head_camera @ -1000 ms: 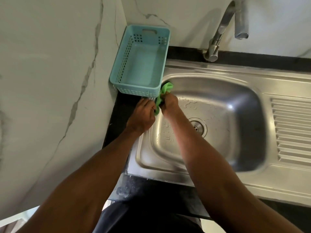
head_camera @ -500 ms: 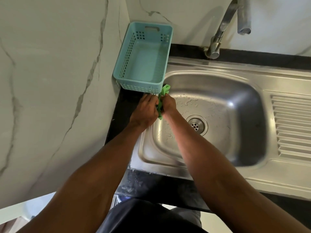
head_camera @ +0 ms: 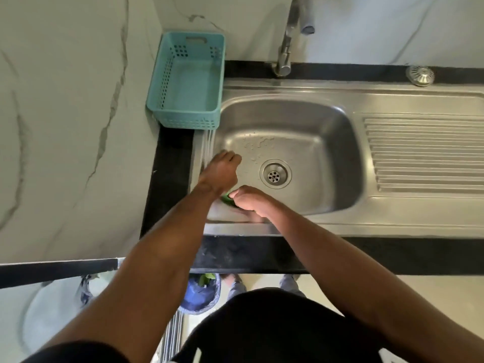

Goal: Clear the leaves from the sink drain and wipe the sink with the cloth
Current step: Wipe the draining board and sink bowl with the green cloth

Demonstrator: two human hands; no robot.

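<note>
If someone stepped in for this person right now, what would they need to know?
Right hand: fingers curled on the green cloth at the near left corner of the sink.
Left hand: over the basin's left side, next to the cloth; whether it holds it cannot be told.
Done: the drain shows no leaves.
Left: wiping; water drops still sit behind the drain.
The teal basket stands on the counter at the sink's far left.

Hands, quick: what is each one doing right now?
Left hand: fingers curled, nothing visible in its grip; cannot tell.
Right hand: grips the green cloth against the sink wall.
</note>
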